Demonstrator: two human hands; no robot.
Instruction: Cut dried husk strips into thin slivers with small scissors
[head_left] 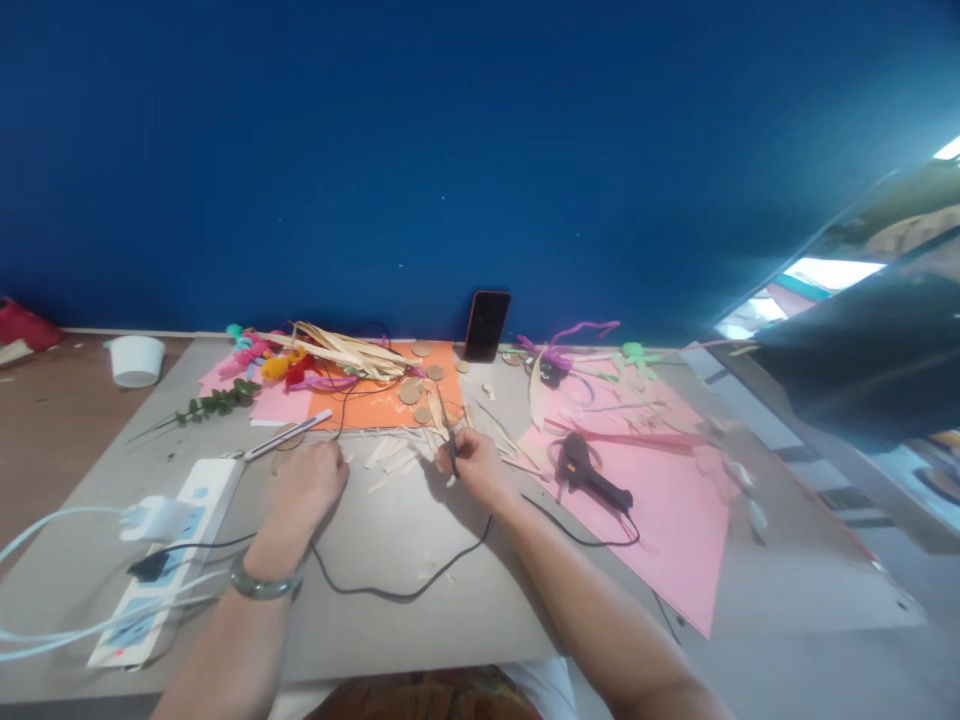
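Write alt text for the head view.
Right hand holding what look like dark scissors among pale scraps on a gray table; left hand curled near a white power strip. A black glue gun lies on pink paper.

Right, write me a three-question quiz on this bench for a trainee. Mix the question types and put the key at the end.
1. Multiple choice. Which hand holds the dark tool, apparently scissors: A, left; B, right?
2. True or false: the phone lies flat on its back.
3. Fill in the blank: the black glue gun lies on paper coloured ____.

Key:
1. B, the right hand.
2. False; it stands up near the blue wall.
3. Pink.
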